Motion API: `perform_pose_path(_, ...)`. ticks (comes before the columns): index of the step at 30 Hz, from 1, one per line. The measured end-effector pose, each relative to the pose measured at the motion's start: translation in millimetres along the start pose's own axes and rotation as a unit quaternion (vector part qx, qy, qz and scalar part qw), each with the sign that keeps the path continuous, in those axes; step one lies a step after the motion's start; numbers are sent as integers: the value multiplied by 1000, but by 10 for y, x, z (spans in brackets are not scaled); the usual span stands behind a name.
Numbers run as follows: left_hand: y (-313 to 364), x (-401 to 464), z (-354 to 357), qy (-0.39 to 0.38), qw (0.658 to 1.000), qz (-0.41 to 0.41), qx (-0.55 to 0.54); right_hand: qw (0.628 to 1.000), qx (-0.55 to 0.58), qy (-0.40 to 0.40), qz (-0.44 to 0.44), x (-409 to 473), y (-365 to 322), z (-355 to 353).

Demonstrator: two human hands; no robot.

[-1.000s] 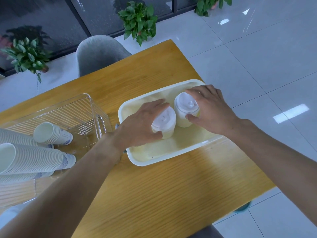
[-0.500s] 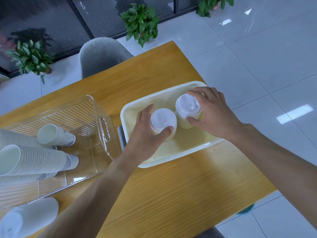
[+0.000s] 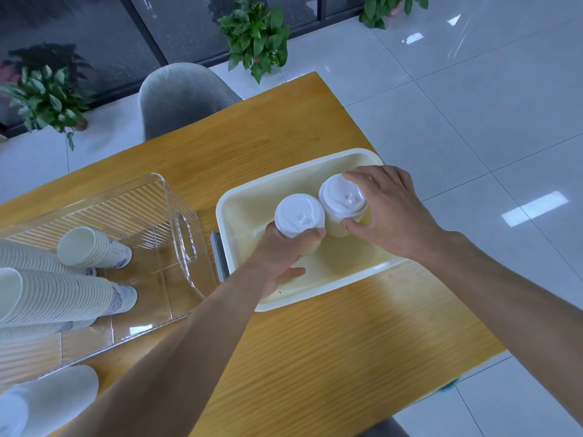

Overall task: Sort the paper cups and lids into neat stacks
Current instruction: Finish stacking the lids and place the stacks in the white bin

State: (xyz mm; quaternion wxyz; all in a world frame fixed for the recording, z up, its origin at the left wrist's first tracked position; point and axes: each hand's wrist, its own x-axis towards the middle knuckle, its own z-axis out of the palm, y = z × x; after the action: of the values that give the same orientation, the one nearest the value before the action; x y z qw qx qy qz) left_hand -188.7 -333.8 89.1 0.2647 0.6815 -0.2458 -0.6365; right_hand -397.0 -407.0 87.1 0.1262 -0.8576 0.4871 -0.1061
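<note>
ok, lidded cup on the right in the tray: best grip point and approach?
Grip the right cup on its side wall just under the lid, coming from above and the right, as the right hand does now. It stands upright, and the left cup blocks its left side.

The table is honey-coloured wood with a fine visible grain and a soft satin sheen. On it, the cream tray looks like smooth, slightly glossy plastic. Left of the tray, the clear bin is ribbed transparent plastic holding matt white paper cups. The lids in the tray are matt white plastic. Beyond the table, the floor tiles are glossy.
</note>
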Motion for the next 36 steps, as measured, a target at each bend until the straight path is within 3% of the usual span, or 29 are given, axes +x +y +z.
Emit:
perform_pose_path(6,104,49,-81,9,1000,12,5,1000,-26,5,7,43,15,24)
perform_pose_path(11,157,29,-96,38,993,80,83,999,-34,22,22,71,0,48)
perform_pose_path(17,167,-41,-165,91,981,95,143,999,-11,40,30,35,-41,46)
perform_pose_path(22,144,-283,-271,156,950,223,154,995,78,58,33,-14,-230,-45)
perform_pose_path(25,74,-518,-437,164,933,279,155,986,146,75,18,-47,-544,-94)
perform_pose_path(30,-192,-1043,-924,199,920,297,162,972,220,68,-41,-105,-1335,-83)
perform_pose_path(36,-839,-1777,-1813,292,893,310,145,955,265,-17,-129,-252,-2581,278)
